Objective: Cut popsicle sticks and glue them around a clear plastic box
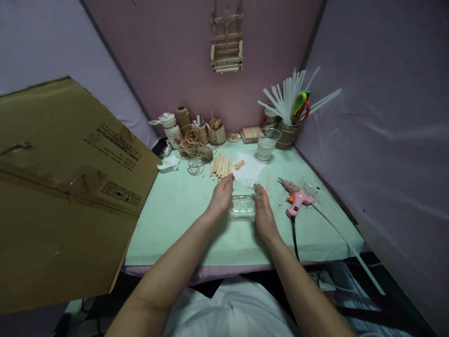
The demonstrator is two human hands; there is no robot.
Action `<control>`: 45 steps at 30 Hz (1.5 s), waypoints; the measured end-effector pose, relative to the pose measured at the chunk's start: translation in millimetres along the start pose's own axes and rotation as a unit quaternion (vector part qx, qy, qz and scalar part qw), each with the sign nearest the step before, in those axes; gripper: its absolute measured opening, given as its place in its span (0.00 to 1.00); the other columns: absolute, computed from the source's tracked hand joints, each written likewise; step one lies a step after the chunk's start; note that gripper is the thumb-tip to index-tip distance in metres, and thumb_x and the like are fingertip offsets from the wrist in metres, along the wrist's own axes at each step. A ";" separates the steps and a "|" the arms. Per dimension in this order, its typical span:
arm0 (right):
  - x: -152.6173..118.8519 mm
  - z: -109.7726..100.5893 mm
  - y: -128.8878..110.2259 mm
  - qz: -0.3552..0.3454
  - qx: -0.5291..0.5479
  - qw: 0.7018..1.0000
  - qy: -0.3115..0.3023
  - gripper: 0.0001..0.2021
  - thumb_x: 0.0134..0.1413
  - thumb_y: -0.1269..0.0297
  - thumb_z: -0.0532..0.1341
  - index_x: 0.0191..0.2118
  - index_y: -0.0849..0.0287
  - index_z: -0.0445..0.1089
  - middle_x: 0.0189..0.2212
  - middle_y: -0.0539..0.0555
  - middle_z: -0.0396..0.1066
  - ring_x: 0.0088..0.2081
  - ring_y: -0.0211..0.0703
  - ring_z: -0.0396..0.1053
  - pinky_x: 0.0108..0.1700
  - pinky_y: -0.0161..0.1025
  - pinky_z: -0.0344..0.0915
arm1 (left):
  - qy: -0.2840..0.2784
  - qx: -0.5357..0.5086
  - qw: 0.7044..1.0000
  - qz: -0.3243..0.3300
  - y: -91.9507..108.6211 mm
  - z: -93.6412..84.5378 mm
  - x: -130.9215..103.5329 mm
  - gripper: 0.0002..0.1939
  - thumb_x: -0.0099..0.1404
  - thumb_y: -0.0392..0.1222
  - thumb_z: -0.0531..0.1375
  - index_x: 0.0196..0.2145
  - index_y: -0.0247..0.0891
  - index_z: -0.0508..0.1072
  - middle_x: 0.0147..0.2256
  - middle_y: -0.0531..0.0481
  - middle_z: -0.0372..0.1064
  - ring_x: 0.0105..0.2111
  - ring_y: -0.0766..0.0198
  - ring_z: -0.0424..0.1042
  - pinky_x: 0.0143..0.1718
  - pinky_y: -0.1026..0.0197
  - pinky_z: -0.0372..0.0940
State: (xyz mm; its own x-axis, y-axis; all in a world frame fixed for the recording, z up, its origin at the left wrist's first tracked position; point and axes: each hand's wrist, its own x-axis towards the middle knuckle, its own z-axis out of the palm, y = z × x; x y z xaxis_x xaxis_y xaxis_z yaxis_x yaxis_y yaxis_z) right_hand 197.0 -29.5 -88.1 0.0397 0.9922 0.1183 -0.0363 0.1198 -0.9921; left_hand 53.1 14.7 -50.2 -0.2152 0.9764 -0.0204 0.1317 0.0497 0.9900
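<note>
A clear plastic container (242, 206) sits between my two hands over the middle of the table. My left hand (220, 199) is against its left side, fingers pointing forward. Along the opposite side is my right hand (264, 213), gripping the container's right edge. Something small and greyish shows by the right fingertips, too small to name. Just beyond my left fingers lies a pile of wooden craft sticks (220, 166). A sheet of white paper (249, 171) with a few short stick pieces (239, 164) on it is farther back.
To the right rests a pink glue gun (300, 199) with its cord and a long glue stick. A cardboard sheet (70, 196) leans at the left. Twine (196, 152), a bottle (170, 128), a stick holder (216, 132), a plastic cup (266, 145) and a pot with scissors (288, 135) line the back.
</note>
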 end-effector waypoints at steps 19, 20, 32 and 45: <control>4.6 -2.4 6.2 0.018 0.084 0.995 0.049 0.31 0.62 0.42 0.54 0.64 0.54 0.58 0.64 0.61 0.63 0.66 0.47 0.58 0.68 0.51 0.49 | -0.096 -0.177 0.979 -0.025 5.6 -16.2 -19.0 0.35 0.67 0.56 0.57 0.66 0.41 0.56 0.64 0.41 0.60 0.65 0.57 0.59 0.66 0.53 0.53; 6.7 -2.9 6.9 0.028 0.110 0.991 0.063 0.31 0.61 0.42 0.54 0.63 0.54 0.59 0.62 0.60 0.65 0.65 0.46 0.60 0.67 0.51 0.51 | -0.101 -0.191 0.976 -0.030 1.7 -19.3 -20.9 0.36 0.66 0.59 0.57 0.66 0.42 0.56 0.63 0.40 0.61 0.64 0.56 0.61 0.65 0.52 0.53; 43.2 -27.6 -34.1 0.147 0.248 0.957 -0.023 0.30 0.55 0.31 0.51 0.43 0.52 0.72 0.43 0.58 0.79 0.50 0.53 0.75 0.53 0.54 0.69 | -0.227 -0.212 0.948 -0.066 -15.1 -29.1 -38.0 0.38 0.58 0.56 0.67 0.63 0.49 0.63 0.64 0.39 0.57 0.61 0.51 0.64 0.56 0.50 0.63; 53.0 -10.5 -39.7 0.184 0.234 0.951 -0.081 0.33 0.53 0.29 0.48 0.42 0.54 0.71 0.39 0.60 0.80 0.46 0.60 0.76 0.47 0.60 0.72 | -0.260 -0.245 0.933 -0.044 -2.9 -28.5 -45.5 0.48 0.43 0.51 0.76 0.61 0.44 0.65 0.62 0.36 0.60 0.52 0.49 0.72 0.52 0.50 0.67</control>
State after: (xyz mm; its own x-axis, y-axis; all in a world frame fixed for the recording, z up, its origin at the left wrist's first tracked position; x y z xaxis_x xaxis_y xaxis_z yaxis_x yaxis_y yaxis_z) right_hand 211.0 17.9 -42.9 -0.2146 0.9579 -0.1908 -0.4597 -0.2714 -0.8456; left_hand 35.0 -35.8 -48.1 0.3112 0.9493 -0.0439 -0.3506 0.1576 0.9232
